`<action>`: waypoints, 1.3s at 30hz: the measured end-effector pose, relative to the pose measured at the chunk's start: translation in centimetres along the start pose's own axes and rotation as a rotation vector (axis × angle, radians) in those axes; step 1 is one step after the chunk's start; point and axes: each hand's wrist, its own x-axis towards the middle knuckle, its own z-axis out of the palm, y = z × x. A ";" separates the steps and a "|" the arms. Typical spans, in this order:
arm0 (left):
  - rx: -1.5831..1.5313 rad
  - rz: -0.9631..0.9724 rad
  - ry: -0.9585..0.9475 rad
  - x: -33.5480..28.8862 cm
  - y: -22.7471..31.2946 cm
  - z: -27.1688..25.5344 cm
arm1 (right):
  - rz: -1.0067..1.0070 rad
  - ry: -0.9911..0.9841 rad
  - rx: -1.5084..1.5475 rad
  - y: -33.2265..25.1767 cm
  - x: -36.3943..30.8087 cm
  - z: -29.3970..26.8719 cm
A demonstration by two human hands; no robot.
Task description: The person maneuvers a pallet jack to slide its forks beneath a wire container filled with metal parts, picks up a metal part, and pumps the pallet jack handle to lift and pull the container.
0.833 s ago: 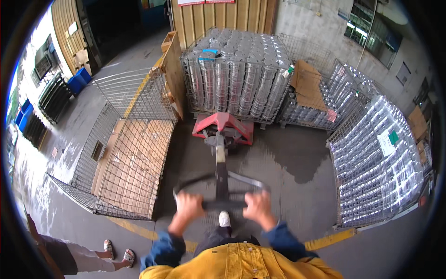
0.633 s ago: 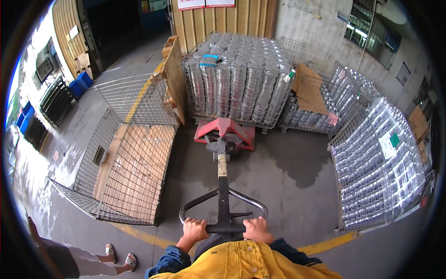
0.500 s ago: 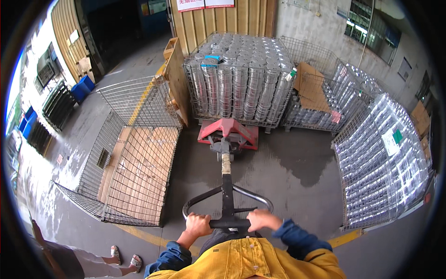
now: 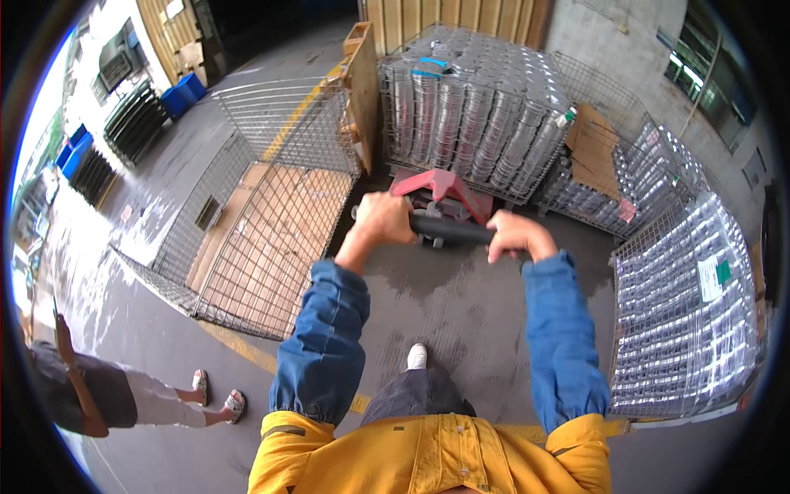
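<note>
Both my arms stretch forward to the black crossbar handle of a red pallet jack. My left hand is closed around the bar's left end. My right hand grips the right end, its fingers curled over the top. The hands and bar cover most of the jack's shaft and wheels. Just beyond, the jack's red body stands against the bottom of a wire cage packed with stacked, shiny metal cylinders. A blue strap lies on one of the front stacks.
To the left is a wire cage with cardboard on its floor, beside an upright wooden pallet. Wrapped metal goods in a cage stand at right; another cage with cardboard is behind. A person stands at lower left.
My arms have extended forward, and the handle has swung away from my body toward the jack. The view has shifted, so the cages sit farther right, and my white shoe now shows.
</note>
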 end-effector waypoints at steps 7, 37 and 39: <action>-0.022 0.022 0.053 -10.6 1.3 8.5 | -0.112 0.274 -0.409 3.6 -4.4 13.3; 0.093 0.149 -0.169 1.5 0.5 -0.3 | 0.003 -0.021 -0.016 1.0 -0.5 -0.6; -0.014 0.155 -0.150 3.7 0.2 -2.2 | 0.062 -0.019 0.107 0.0 0.5 -3.0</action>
